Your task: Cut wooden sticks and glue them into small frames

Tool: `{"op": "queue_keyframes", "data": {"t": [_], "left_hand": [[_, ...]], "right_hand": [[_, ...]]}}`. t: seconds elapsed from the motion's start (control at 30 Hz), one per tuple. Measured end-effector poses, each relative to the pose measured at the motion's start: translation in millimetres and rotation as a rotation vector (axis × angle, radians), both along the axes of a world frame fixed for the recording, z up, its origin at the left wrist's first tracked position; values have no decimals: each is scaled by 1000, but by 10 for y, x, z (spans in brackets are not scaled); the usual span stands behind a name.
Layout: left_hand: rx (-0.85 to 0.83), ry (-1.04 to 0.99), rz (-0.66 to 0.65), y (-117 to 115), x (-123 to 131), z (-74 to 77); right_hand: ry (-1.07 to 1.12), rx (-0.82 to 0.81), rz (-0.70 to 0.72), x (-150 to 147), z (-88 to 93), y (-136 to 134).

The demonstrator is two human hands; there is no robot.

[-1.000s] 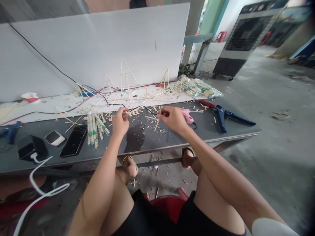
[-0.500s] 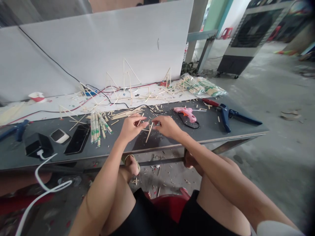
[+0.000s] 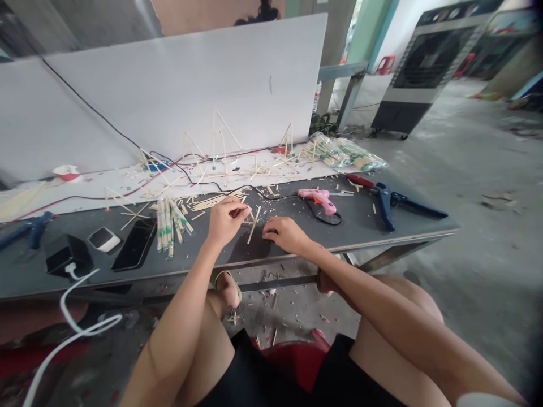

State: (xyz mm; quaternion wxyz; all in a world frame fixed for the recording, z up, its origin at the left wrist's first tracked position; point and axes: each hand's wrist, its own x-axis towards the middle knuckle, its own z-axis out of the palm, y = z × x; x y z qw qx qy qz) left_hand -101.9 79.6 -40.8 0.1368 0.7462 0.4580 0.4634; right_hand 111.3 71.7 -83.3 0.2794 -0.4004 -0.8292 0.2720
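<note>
My left hand (image 3: 228,220) is over the dark tabletop, thumb and fingertips pinched together on a thin wooden stick (image 3: 243,199) whose end shows just above the fingers. Right of those fingertips a light wooden stick (image 3: 254,225) lies slanted, crossing a shorter piece. My right hand (image 3: 288,233) is beside it, apart from the slanted stick, with curled fingers close to the tabletop. Whatever those fingertips may hold is hidden. Behind both hands lies a loose pile of thin wooden sticks (image 3: 212,200).
A pink glue gun (image 3: 319,199) and blue cutters with a red handle (image 3: 384,203) lie to the right. Wrapped chopsticks (image 3: 167,223), a phone (image 3: 134,244) and a black adapter (image 3: 68,253) are leftward. Stick frames (image 3: 224,147) stand at the back near bagged chopsticks (image 3: 345,151).
My right hand has let go of the slanted stick and drawn back slightly toward me and lower. My left hand stays nearly in place. The view has tilted up slightly.
</note>
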Motion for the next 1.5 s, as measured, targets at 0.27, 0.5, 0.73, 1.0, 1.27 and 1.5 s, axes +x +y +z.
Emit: {"op": "queue_keyframes", "data": {"t": [0.27,0.5,0.73,1.0,1.27,1.5], "left_hand": [[89,-27,215,58,-70,-3],[66,-1,176,15,-55,44],[-7,79,140,-55,69,56],[-88,156,86,-35,139,-14],[-171,-150,62,-169,42,123],[-291,-586,-155,-227,118,177]], "right_hand": [[283,-197,-163,620,410,56],[798,59,-601,1214,665,116],[719,66,-462,1293,921,-131],[47,-133,-302,1158,772,-68],[-507,-135,-768,1397,336,513],[-440,-239,-686,1346,241,586]]}}
